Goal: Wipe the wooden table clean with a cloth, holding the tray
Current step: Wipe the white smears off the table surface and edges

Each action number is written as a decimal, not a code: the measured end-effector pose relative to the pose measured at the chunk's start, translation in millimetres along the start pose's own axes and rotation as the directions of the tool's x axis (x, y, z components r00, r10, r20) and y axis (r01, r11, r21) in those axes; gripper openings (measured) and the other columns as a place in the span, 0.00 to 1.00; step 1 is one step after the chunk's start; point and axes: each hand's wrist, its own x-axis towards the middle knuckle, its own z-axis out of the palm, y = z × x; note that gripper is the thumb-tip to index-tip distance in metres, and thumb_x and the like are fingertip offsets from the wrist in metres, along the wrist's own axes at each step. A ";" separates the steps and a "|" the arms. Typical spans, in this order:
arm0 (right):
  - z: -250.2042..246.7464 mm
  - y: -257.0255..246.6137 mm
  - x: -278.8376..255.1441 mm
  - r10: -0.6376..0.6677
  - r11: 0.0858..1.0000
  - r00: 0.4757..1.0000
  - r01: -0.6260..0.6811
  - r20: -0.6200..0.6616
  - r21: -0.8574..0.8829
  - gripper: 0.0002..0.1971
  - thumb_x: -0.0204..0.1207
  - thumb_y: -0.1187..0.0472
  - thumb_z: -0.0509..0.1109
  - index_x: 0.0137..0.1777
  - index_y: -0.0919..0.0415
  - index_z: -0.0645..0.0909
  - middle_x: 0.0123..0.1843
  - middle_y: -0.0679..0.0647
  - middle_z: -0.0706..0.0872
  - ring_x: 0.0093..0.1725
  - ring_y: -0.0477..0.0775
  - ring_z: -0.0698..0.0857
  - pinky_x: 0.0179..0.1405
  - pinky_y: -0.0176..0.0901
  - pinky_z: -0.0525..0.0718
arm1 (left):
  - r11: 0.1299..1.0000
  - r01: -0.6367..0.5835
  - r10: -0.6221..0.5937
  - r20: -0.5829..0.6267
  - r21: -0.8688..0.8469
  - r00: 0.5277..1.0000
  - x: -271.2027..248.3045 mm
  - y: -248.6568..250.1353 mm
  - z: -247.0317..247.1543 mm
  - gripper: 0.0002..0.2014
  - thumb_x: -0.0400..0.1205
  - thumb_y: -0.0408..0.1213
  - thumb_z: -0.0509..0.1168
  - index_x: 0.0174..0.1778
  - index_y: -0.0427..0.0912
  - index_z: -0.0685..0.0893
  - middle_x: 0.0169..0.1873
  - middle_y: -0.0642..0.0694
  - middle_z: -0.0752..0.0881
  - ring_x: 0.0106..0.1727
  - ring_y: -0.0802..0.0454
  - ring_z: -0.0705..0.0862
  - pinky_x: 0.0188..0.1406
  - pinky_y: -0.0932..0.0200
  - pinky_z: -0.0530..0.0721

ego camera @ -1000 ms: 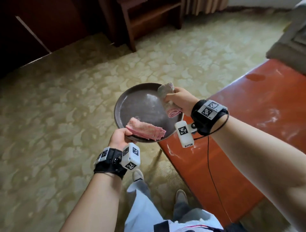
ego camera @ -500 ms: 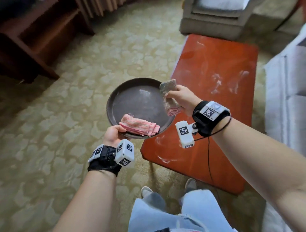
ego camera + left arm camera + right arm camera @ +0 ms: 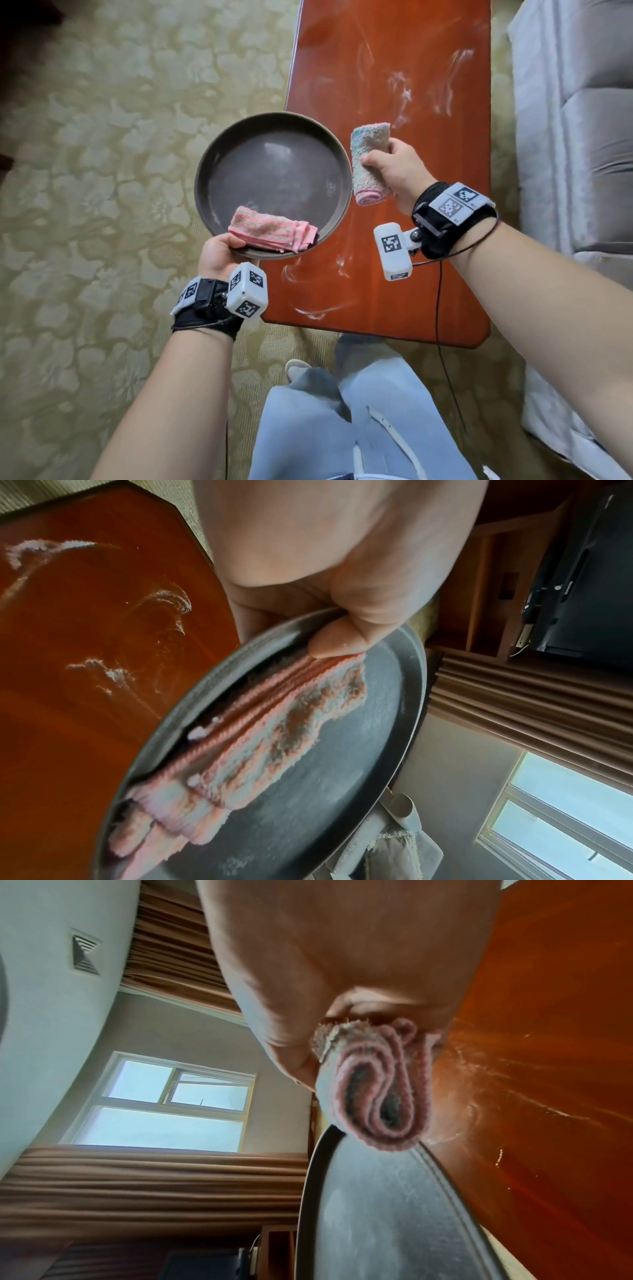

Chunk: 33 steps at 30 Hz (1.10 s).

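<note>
Left hand (image 3: 219,253) grips the round dark tray (image 3: 274,178) by its near rim, thumb pinning a folded pink cloth (image 3: 272,233) inside. Right hand (image 3: 394,171) fingers (image 3: 371,161) wrap a rolled cloth (image 3: 368,164) above the streaked wooden table (image 3: 394,85), beside the tray's right rim.

Two cloths (image 3: 369,164) (image 3: 272,233), one tray (image 3: 219,161), one table (image 3: 394,51)

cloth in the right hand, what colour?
The rolled cloth is pale grey-green terry with a pink hem, clearest in the head view.
</note>
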 end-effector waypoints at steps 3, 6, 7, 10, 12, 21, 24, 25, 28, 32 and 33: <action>-15.4 18.0 34.3 0.033 0.999 0.999 -0.034 -0.027 -0.010 0.08 0.76 0.71 0.70 0.51 0.59 0.79 0.52 0.62 0.87 0.50 0.61 0.89 0.55 0.59 0.89 | 0.998 -0.012 0.011 -0.004 -0.062 1.000 31.3 -4.8 13.3 0.39 0.64 0.23 0.55 0.77 0.29 0.72 0.71 0.32 0.81 0.70 0.38 0.82 0.74 0.47 0.78; -27.6 39.6 63.5 0.061 0.997 0.997 -0.063 -0.052 -0.052 0.08 0.74 0.70 0.71 0.49 0.58 0.80 0.53 0.63 0.88 0.54 0.65 0.89 0.56 0.62 0.88 | 0.987 -0.011 0.017 0.040 -0.161 0.999 59.0 -7.0 26.7 0.41 0.51 0.22 0.68 0.66 0.29 0.78 0.70 0.33 0.81 0.66 0.37 0.85 0.70 0.47 0.82; -30.6 48.3 71.2 0.070 0.995 0.996 -0.075 -0.063 -0.071 0.08 0.74 0.70 0.71 0.48 0.58 0.80 0.53 0.62 0.88 0.55 0.65 0.89 0.57 0.62 0.88 | 0.983 -0.011 0.020 0.049 -0.184 0.999 69.3 -8.7 28.6 0.46 0.43 0.21 0.73 0.64 0.30 0.78 0.69 0.33 0.82 0.66 0.37 0.85 0.70 0.47 0.81; -37.9 74.3 90.5 0.088 0.987 0.992 -0.099 -0.095 -0.123 0.08 0.70 0.68 0.72 0.46 0.56 0.80 0.51 0.61 0.88 0.56 0.66 0.88 0.56 0.64 0.87 | 0.967 -0.017 0.036 0.074 -0.254 0.997 95.8 -14.3 35.8 0.52 0.39 0.20 0.73 0.68 0.30 0.78 0.68 0.32 0.83 0.68 0.35 0.83 0.71 0.44 0.81; -41.6 96.3 99.4 0.079 0.979 0.991 -0.097 -0.106 -0.177 0.09 0.66 0.65 0.73 0.45 0.55 0.80 0.48 0.60 0.88 0.54 0.65 0.89 0.55 0.65 0.87 | 0.960 -0.040 0.059 0.059 -0.278 0.997 111.7 -18.4 42.2 0.48 0.48 0.19 0.67 0.72 0.31 0.76 0.70 0.31 0.81 0.69 0.34 0.83 0.71 0.43 0.80; -37.7 201.9 128.7 0.041 0.901 0.988 -0.100 -0.146 -0.423 0.11 0.65 0.64 0.71 0.49 0.60 0.84 0.46 0.56 0.89 0.49 0.57 0.89 0.52 0.57 0.88 | 0.903 -0.020 0.100 0.164 -0.428 0.981 182.5 -45.3 39.3 0.26 0.63 0.19 0.52 0.57 0.28 0.82 0.51 0.30 0.89 0.53 0.32 0.89 0.63 0.42 0.85; -34.2 224.8 137.8 0.030 0.861 0.985 -0.113 -0.173 -0.496 0.10 0.65 0.61 0.68 0.46 0.54 0.83 0.44 0.51 0.88 0.49 0.57 0.88 0.52 0.56 0.88 | 0.885 0.002 0.095 0.184 -0.466 0.978 194.1 -50.9 33.4 0.27 0.63 0.18 0.51 0.58 0.27 0.81 0.53 0.27 0.88 0.56 0.30 0.87 0.63 0.41 0.84; -33.7 230.8 141.8 0.029 0.851 0.983 -0.118 -0.179 -0.512 0.10 0.64 0.61 0.67 0.46 0.52 0.83 0.43 0.49 0.88 0.49 0.56 0.88 0.53 0.56 0.87 | 0.880 0.002 0.100 0.188 -0.475 0.977 197.9 -52.6 32.5 0.27 0.63 0.18 0.51 0.57 0.27 0.81 0.53 0.27 0.88 0.55 0.29 0.87 0.61 0.41 0.85; -34.7 241.3 158.0 0.001 0.819 0.982 -0.109 -0.188 -0.563 0.10 0.67 0.61 0.67 0.48 0.51 0.83 0.44 0.47 0.87 0.49 0.55 0.87 0.55 0.55 0.86 | 0.857 -0.005 0.120 0.189 -0.516 0.975 207.9 -57.7 32.4 0.26 0.63 0.17 0.51 0.56 0.27 0.81 0.51 0.28 0.87 0.55 0.30 0.86 0.56 0.41 0.87; -40.3 245.3 190.9 -0.052 0.739 0.989 -0.055 -0.138 -0.672 0.11 0.71 0.61 0.66 0.51 0.52 0.83 0.46 0.47 0.86 0.48 0.54 0.84 0.50 0.44 0.81 | 0.842 -0.053 0.142 0.126 -0.537 0.982 223.0 -60.3 39.7 0.26 0.63 0.16 0.50 0.57 0.26 0.80 0.52 0.27 0.87 0.58 0.29 0.85 0.69 0.41 0.80; -41.4 245.5 200.4 -0.066 0.719 0.992 -0.030 -0.110 -0.694 0.11 0.71 0.62 0.65 0.51 0.52 0.83 0.46 0.47 0.86 0.48 0.53 0.82 0.48 0.41 0.79 | 0.839 -0.067 0.150 0.111 -0.540 0.982 226.7 -59.7 41.7 0.26 0.63 0.16 0.50 0.56 0.26 0.80 0.53 0.27 0.87 0.58 0.29 0.85 0.73 0.41 0.77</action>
